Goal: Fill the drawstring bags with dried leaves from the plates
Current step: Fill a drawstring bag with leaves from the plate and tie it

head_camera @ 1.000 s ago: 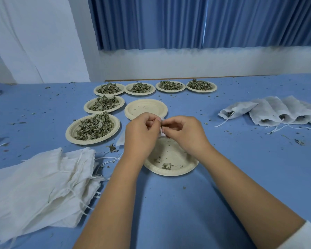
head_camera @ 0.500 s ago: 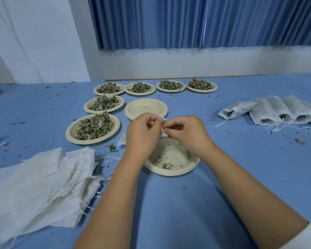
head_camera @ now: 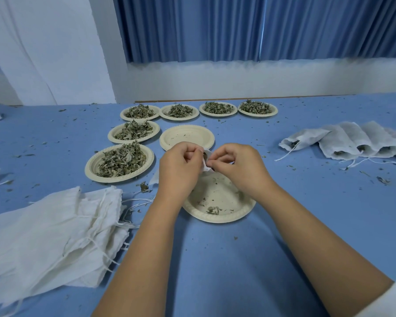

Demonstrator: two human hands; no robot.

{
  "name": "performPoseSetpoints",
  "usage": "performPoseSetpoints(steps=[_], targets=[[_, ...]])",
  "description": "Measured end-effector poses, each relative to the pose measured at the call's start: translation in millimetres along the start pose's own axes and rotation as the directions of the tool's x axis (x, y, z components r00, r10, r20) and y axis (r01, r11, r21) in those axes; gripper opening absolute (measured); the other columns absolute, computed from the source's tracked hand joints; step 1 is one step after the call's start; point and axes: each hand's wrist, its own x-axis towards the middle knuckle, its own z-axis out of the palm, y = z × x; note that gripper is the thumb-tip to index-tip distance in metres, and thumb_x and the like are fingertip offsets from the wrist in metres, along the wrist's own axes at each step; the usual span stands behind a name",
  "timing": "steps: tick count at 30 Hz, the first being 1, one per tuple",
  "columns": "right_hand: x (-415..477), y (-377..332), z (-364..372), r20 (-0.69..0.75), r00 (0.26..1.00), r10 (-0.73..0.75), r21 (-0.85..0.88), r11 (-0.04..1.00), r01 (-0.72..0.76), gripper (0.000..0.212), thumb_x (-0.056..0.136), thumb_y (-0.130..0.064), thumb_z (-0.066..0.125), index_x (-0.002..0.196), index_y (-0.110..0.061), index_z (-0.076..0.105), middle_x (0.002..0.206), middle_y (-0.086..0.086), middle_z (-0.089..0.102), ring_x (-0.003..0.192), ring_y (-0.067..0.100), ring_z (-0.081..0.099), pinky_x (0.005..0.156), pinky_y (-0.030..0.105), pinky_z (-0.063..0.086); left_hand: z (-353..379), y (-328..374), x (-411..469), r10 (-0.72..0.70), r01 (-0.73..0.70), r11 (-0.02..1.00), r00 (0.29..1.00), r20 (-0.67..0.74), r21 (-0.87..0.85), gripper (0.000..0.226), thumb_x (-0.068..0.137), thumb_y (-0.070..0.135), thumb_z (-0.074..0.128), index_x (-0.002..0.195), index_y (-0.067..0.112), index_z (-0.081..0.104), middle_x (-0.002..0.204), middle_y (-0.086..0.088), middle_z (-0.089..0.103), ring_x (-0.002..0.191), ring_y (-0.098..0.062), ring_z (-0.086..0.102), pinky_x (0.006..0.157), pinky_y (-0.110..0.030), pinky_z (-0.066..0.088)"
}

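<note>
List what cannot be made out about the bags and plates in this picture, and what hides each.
Held bag: head view, mostly hidden behind the left hand and right hand; its fill cannot be told.
Pile of empty bags: head view, cut off by left and bottom edges; count unknown.
Filled bags: head view, run past the right edge; count unknown.
Near plate: head view, far rim covered by both hands.

We list six full plates (head_camera: 93, 167) heaped with dried leaves (head_camera: 121, 160); two near-empty plates (head_camera: 188, 137), one held bag (head_camera: 205, 165) above the nearer; empty bags (head_camera: 50, 229) stacked flat, left; filled bags (head_camera: 352, 140) in a row, right
</note>
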Motion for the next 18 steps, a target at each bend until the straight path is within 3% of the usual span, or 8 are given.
performPoseSetpoints(steps=[5, 10, 12, 15, 18], targets=[[-0.1, 0.8, 6.2, -0.054, 0.996, -0.068, -0.101, 0.993, 0.062, 0.016, 0.079, -0.005, 0.073, 0.076, -0.021, 0.075, 0.077, -0.012, 0.056, 0.062, -0.004, 0.052, 0.065, 0.006, 0.039, 3.2, 1.2, -1.6, 0.019, -0.018, 1.0, 0.999, 0.039, -0.018, 0.019, 0.094, 0.018, 0.06, 0.078, 0.028, 0.067, 0.058, 0.01, 0.064, 0.053, -0.002, 0.059, 0.063, -0.024, 0.053], [-0.3, 0.6, 6.4, -0.01, 0.998, -0.058, -0.042, 0.997, 0.057, 0.011, 0.084, -0.006, 0.072, 0.089, -0.014, 0.078, 0.071, -0.021, 0.066, 0.065, -0.01, 0.061, 0.064, 0.004, 0.042, 2.4, 1.0, -1.0, 0.022, -0.021, 1.0, 1.0, 0.023, -0.011, 0.021, 0.094, 0.018, 0.059, 0.077, 0.029, 0.066, 0.056, 0.014, 0.062, 0.053, -0.001, 0.058, 0.062, -0.023, 0.05], [-1.0, -0.5, 5.4, 0.031, 0.997, -0.076, -0.094, 0.992, 0.078, 0.011, 0.087, -0.007, 0.068, 0.087, -0.014, 0.077, 0.07, -0.015, 0.07, 0.069, -0.003, 0.063, 0.064, 0.01, 0.045, 2.1, 0.7, -0.4, 0.015, -0.015, 1.0, 0.999, 0.033, -0.008, 0.019, 0.093, 0.016, 0.06, 0.079, 0.026, 0.067, 0.056, 0.013, 0.062, 0.055, -0.003, 0.059, 0.065, -0.027, 0.053], [-1.9, -1.7, 4.2, 0.155, 0.985, -0.074, -0.196, 0.975, 0.104, 0.02, 0.09, -0.007, 0.058, 0.078, -0.012, 0.073, 0.068, -0.004, 0.067, 0.069, 0.012, 0.06, 0.072, 0.03, 0.047, 1.4, 0.1, 0.1, 0.017, -0.018, 1.0, 0.998, 0.066, 0.011, 0.016, 0.091, 0.014, 0.059, 0.082, 0.022, 0.07, 0.056, 0.013, 0.06, 0.056, -0.005, 0.058, 0.062, -0.028, 0.052], [-1.6, -4.1, 1.4, 0.144, 0.987, -0.066, -0.128, 0.988, 0.085, 0.018, 0.089, -0.007, 0.062, 0.086, -0.019, 0.075, 0.074, -0.016, 0.069, 0.075, 0.001, 0.062, 0.068, 0.012, 0.045, -0.4, -2.2, 1.4, 0.021, -0.021, 0.999, 1.0, 0.009, 0.026, 0.018, 0.093, 0.017, 0.059, 0.079, 0.026, 0.067, 0.06, 0.009, 0.062, 0.057, -0.006, 0.058, 0.061, -0.026, 0.051]])
